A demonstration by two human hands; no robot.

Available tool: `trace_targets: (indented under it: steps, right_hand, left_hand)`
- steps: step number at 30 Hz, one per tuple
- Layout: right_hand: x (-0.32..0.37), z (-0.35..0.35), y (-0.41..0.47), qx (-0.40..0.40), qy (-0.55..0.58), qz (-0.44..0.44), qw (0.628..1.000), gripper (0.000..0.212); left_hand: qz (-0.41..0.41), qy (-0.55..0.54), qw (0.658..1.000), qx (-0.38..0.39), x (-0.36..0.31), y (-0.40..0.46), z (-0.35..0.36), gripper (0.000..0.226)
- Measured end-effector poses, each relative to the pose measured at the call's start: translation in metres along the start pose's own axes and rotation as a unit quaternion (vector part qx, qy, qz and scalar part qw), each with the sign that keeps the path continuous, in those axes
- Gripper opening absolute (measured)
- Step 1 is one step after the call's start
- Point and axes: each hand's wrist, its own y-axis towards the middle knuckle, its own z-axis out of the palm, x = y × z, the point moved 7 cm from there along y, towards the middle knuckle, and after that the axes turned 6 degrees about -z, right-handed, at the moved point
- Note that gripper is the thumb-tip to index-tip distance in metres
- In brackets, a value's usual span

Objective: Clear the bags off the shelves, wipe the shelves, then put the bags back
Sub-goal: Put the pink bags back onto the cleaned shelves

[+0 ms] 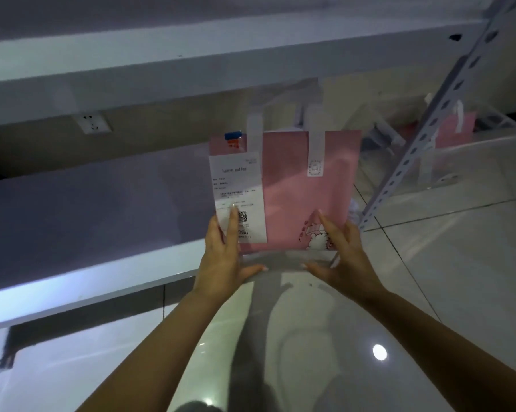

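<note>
A pink paper bag (298,191) with white handles and a white receipt (239,188) stuck on its front is held upright in front of the right end of the lower shelf (81,209). My left hand (221,257) grips its lower left corner, fingers over the receipt and thumb under the base. At the lower right corner my right hand (343,257) grips it the same way, fingers over a cartoon print. The upper shelf (132,63) runs above.
A white perforated shelf post (429,126) slants down at the right. Behind it stands a clear plastic bin (482,162) holding another pink bag (456,129). A wall socket (94,124) sits under the upper shelf. Glossy tiled floor (429,278) lies below.
</note>
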Motion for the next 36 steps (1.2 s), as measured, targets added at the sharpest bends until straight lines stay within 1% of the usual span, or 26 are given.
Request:
trace_targets:
  steps: [4, 9, 12, 15, 19, 21, 24, 28, 32, 36]
  right_hand:
    - [0.031, -0.027, -0.033, 0.011, 0.013, 0.021, 1.0, 0.104]
    - [0.091, -0.083, -0.066, 0.039, -0.02, 0.027, 0.999, 0.1]
    - [0.133, -0.128, -0.08, 0.05, -0.025, 0.057, 0.997, 0.098]
    - [0.187, -0.181, -0.089, 0.061, -0.027, 0.066, 0.996, 0.096]
    - [0.258, -0.25, -0.1, 0.058, -0.019, 0.092, 0.994, 0.093]
    - [0.29, -0.277, -0.105, 0.064, -0.022, 0.089, 0.994, 0.091]
    - [0.333, -0.311, -0.104, 0.073, -0.023, 0.077, 0.994, 0.088]
    - [0.38, -0.356, -0.093, 0.064, -0.014, 0.053, 0.996, 0.086]
    - [0.426, -0.401, -0.081, 0.054, -0.042, -0.007, 0.998, 0.087]
    - [0.476, -0.45, -0.078, 0.039, -0.047, -0.092, 0.994, 0.094]
  left_hand:
    - [-0.018, -0.013, 0.999, 0.023, -0.02, -0.028, -0.022, 0.139]
    - [-0.01, 0.0, 0.999, 0.05, -0.067, -0.065, -0.08, 0.133]
    - [-0.019, -0.001, 0.997, 0.074, -0.105, -0.085, -0.129, 0.133]
    - [-0.016, -0.001, 0.995, 0.095, -0.149, -0.102, -0.188, 0.13]
    - [-0.043, -0.014, 0.986, 0.159, -0.202, -0.132, -0.259, 0.126]
    - [-0.044, -0.019, 0.986, 0.16, -0.223, -0.147, -0.291, 0.122]
    - [-0.046, -0.027, 0.989, 0.14, -0.247, -0.165, -0.335, 0.122]
    - [-0.046, -0.018, 0.996, 0.076, -0.278, -0.17, -0.395, 0.126]
    - [-0.05, -0.025, 0.998, 0.018, -0.316, -0.183, -0.457, 0.121]
    - [-0.073, -0.046, 0.996, -0.036, -0.354, -0.208, -0.522, 0.109]
